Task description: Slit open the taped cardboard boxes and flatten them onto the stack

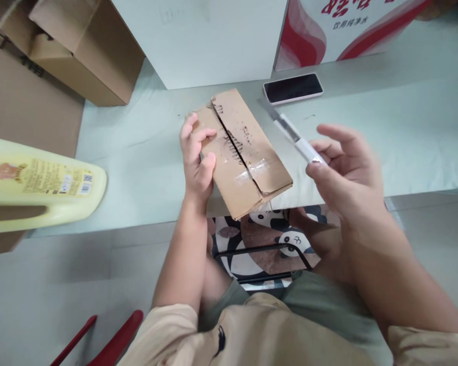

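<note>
Clamping the cardboard box in the left hand near the edge of the desk, pinching the knife in the right hand, risking cutting the left thumb by slipping along the seam

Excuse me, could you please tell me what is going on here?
A person sits at a cloth-covered table. Their left grip holds a small cardboard box by its left side, tilted. Their right grip holds a slim cutter knife, its blade out and apart from the box. A dark gap runs along the box's seam, and clear tape shows near the lower end. A phone lies on the table beyond the knife.
</note>
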`<state>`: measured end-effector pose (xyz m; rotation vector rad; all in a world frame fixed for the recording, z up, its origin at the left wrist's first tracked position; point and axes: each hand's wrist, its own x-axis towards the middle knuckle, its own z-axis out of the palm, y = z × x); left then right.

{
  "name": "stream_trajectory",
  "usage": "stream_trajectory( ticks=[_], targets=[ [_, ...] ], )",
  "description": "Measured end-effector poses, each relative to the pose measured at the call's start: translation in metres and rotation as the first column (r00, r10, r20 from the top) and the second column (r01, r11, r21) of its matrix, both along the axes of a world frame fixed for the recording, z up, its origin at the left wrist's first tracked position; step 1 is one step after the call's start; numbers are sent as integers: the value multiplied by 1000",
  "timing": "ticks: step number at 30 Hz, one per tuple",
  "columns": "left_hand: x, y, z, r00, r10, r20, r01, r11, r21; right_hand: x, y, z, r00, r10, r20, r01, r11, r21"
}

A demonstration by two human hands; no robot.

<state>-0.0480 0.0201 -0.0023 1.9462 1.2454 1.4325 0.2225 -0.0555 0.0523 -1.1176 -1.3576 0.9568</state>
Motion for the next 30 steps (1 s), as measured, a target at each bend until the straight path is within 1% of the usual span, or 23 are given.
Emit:
stream_trajectory(
  ticks=[2, 4, 6, 8, 11, 13, 15, 17, 19, 21, 23, 25, 30],
  targets=[
    [1, 0, 1, 1000, -3, 9, 3, 1000, 6, -7, -9, 11, 998, 28, 63, -29, 999, 15],
    [1, 0, 1, 1000, -9, 26, 8, 999, 31, -11, -17, 22, 989, 24, 149, -29, 999, 35],
    [0, 1, 1, 1000, -6, 27, 5, 999, 32, -13, -25, 33, 977, 12, 214, -31, 996, 87],
    [0, 2, 2, 999, 10, 34, -10, 1000, -1, -14, -33, 45, 963, 25, 269, -61, 990, 126],
    [0, 1, 4, 999, 0, 52, 2, 999, -40, -17, -44, 62, 936, 96, 338, -137, 986, 99],
    [1, 0, 6, 998, -12, 59, 15, 998, -53, -18, -49, 70, 927, 93, 364, -139, 985, 102],
    [1, -1, 7, 998, -7, 54, 11, 998, -64, -19, -51, 75, 917, 97, 388, -164, 976, 144],
    [1, -2, 6, 999, 6, 39, -4, 998, -59, -19, -50, 76, 903, 154, 400, -255, 944, 211],
    [1, -1, 5, 1000, 15, 16, -14, 999, -32, -20, -49, 73, 885, 242, 397, -366, 890, 273],
    [1, 0, 4, 1000, 18, -10, -18, 1000, -1, -23, -48, 68, 884, 299, 359, -417, 852, 317],
    [0, 2, 2, 999, 24, -33, -23, 1000, 5, -29, -49, 64, 881, 344, 324, -446, 834, 326],
    [-1, 3, 0, 998, 31, -52, -32, 999, -11, -36, -49, 61, 861, 369, 351, -481, 815, 324],
    [-3, 4, 0, 997, 22, -79, -24, 999, -34, -44, -48, 57, 795, 352, 494, -553, 755, 353]
  ],
)
